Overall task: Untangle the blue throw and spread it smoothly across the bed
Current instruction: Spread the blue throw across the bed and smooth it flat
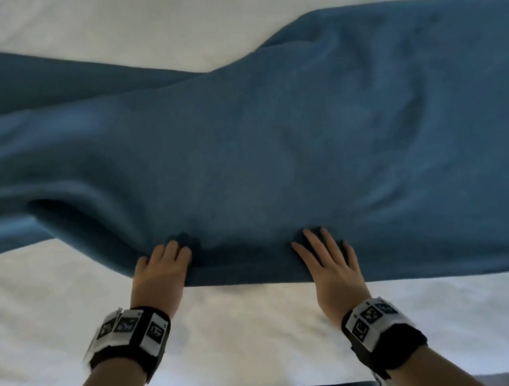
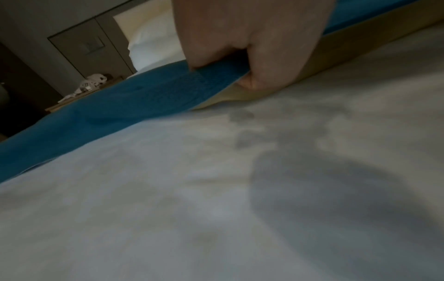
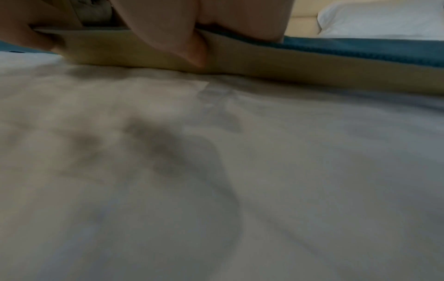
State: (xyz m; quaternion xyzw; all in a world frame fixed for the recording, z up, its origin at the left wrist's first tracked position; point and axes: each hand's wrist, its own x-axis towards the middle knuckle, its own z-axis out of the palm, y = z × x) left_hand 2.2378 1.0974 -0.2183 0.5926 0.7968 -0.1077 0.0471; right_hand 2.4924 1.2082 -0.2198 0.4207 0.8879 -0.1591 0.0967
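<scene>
The blue throw (image 1: 272, 143) lay as a broad band across the white bed (image 1: 254, 326), running from the left border of the head view to the right border. Its far edge dipped in a wave near the middle, and a deep fold rose at the near left.

The left hand (image 1: 159, 274) gripped the near edge of the throw. In the left wrist view, the thumb (image 2: 271, 76) sat under the edge and the fingers lay over the top, pinching the fabric; the edge was lifted just clear of the sheet. The grip was closed on the throw.

The right hand (image 1: 330, 261) held the same near edge, well apart from the left. In the head view its fingers lay extended over the blue face. In the right wrist view the thumb (image 3: 182, 43) pressed the pale tan underside (image 3: 288, 64) from below, so the edge was clamped between thumb and fingers.

White pillows (image 3: 384, 21) lay beyond the throw. Both wrists carried black bands with printed markers (image 1: 128, 333).
</scene>
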